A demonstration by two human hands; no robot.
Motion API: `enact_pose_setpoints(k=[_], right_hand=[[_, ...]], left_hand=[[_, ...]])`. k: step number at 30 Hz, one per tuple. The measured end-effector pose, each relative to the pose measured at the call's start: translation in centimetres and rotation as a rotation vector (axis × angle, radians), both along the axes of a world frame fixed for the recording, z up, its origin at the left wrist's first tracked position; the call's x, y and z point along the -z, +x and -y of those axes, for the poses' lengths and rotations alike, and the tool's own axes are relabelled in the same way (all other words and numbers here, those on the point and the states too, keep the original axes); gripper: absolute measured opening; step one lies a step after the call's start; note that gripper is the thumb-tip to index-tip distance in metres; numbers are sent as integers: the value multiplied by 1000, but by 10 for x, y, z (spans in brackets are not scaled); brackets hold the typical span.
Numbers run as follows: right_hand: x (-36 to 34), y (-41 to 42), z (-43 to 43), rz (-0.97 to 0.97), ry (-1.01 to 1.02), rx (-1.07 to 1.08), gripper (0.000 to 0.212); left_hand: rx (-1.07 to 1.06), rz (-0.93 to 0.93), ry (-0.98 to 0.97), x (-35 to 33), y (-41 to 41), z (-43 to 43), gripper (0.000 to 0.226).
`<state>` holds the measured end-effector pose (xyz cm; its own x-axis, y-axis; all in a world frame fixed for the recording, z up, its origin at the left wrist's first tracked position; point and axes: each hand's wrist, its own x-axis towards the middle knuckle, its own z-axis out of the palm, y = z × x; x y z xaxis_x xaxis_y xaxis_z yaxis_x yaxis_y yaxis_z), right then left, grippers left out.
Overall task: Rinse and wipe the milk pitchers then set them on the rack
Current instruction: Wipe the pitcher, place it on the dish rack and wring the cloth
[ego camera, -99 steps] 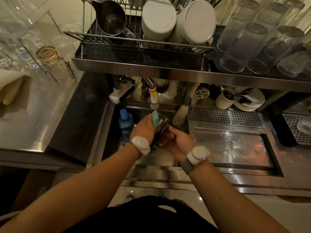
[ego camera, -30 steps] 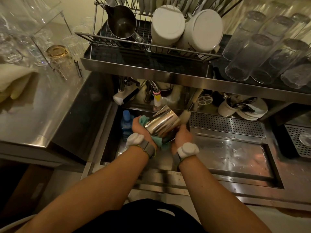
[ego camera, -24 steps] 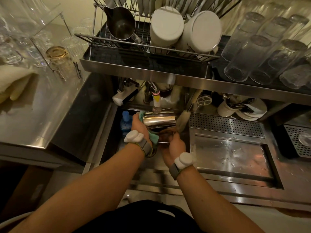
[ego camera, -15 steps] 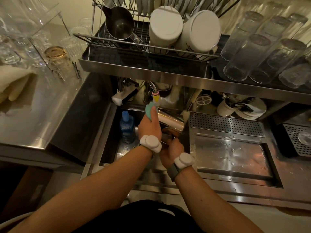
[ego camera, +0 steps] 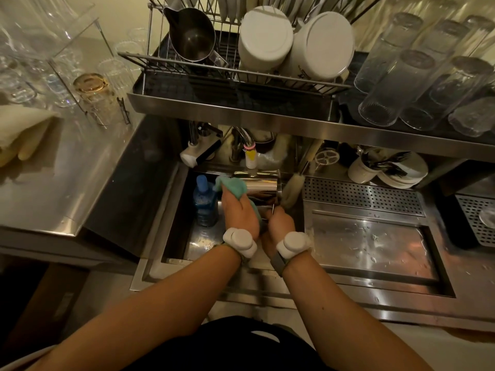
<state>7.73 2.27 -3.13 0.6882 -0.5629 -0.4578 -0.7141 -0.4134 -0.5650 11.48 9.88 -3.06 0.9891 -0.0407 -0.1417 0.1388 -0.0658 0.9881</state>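
Observation:
Over the sink (ego camera: 187,245) I hold a shiny steel milk pitcher (ego camera: 263,188) lying on its side below the faucet (ego camera: 247,143). My left hand (ego camera: 239,212) presses a green cloth (ego camera: 231,186) against the pitcher's left side. My right hand (ego camera: 278,223) grips the pitcher from below, near its handle. A second steel pitcher (ego camera: 192,33) rests tilted in the wire dish rack (ego camera: 235,72) on the shelf above the sink, at its left end.
White bowls (ego camera: 294,41) fill the rack's middle. Upturned glasses (ego camera: 417,73) stand on the right of the shelf. A blue soap bottle (ego camera: 205,202) and a bottle brush (ego camera: 290,191) flank the pitcher. A perforated drain tray (ego camera: 359,196) lies right, glassware (ego camera: 88,87) on the left counter.
The pitcher has been turned in my hands and now lies level under the faucet. My left hand with the cloth has slid along the pitcher's left side.

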Motion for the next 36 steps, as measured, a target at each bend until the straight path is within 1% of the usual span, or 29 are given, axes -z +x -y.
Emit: enact_pose_setpoints(k=[1,2,4,5,6,9,11,12,13,14,15,16,17,18,19,20,21,23,24,26,27,28,29,30,31,32,33,34,36], right_hand=[[-2,-2,0,-29,32,-9,40],[1,-2,4,-58,19,-39,40],[-1,1,6,-77,-20,-85,36],[-1,1,7,-101,-71,-146,35],[0,2,6,-132,-107,-211,35],[-1,0,2,-187,-240,-388,37],[4,-3,4,-108,-219,-383,39],[5,-6,3,-40,-147,-330,40],[4,-9,2,18,-61,-261,39],[3,-11,2,79,99,-117,37],[2,-12,1,154,324,59,35],[0,-13,-1,240,572,237,34],[0,-14,-1,298,733,385,32],[2,-13,-2,311,801,481,31],[2,-12,-4,302,799,529,32],[3,-9,-5,277,711,504,35],[6,-6,-6,245,598,439,40],[10,-3,-10,219,455,261,49],[8,-3,-12,225,444,219,53],[5,-2,-16,249,476,234,55],[4,-3,-16,259,510,272,54],[2,-4,-17,285,576,320,53],[2,-5,-18,313,665,388,52],[1,-7,-16,335,772,449,48],[3,-8,-17,343,858,485,42],[3,-9,-17,350,894,492,35],[4,-9,-18,360,893,500,31],[3,-8,-18,362,874,525,28],[4,-4,-17,385,875,619,26]], left_hand=[[23,98,36,3,0,-3,57],[68,210,171,4,1,-8,58],[191,439,592,5,6,-12,59],[245,531,765,2,7,-12,59],[290,602,854,-1,8,-11,58],[393,721,927,-13,14,-7,59],[419,702,939,-20,29,-7,55],[452,642,910,-23,40,-8,52],[533,567,937,-24,53,-12,47],[652,507,1005,-24,67,-16,41],[768,433,1074,-26,79,-19,38],[843,364,1142,-26,88,-22,39],[888,323,1184,-28,90,-25,41],[875,333,1204,-30,87,-27,42],[842,423,1236,-30,78,-26,42],[761,533,1243,-30,64,-22,45],[648,572,1236,-29,48,-17,49],[456,566,1194,-30,21,-9,55],[428,535,1175,-31,20,-9,55],[479,405,1115,-33,33,-15,53],[557,382,1106,-33,45,-18,51],[651,406,1110,-32,58,-22,47],[749,380,1113,-35,69,-26,46],[831,313,1072,-39,77,-27,46],[865,165,957,-44,82,-31,44],[879,15,775,-48,86,-34,38],[865,-120,605,-51,87,-39,33],[825,-231,478,-51,88,-43,35],[749,-372,298,-46,86,-50,40]])
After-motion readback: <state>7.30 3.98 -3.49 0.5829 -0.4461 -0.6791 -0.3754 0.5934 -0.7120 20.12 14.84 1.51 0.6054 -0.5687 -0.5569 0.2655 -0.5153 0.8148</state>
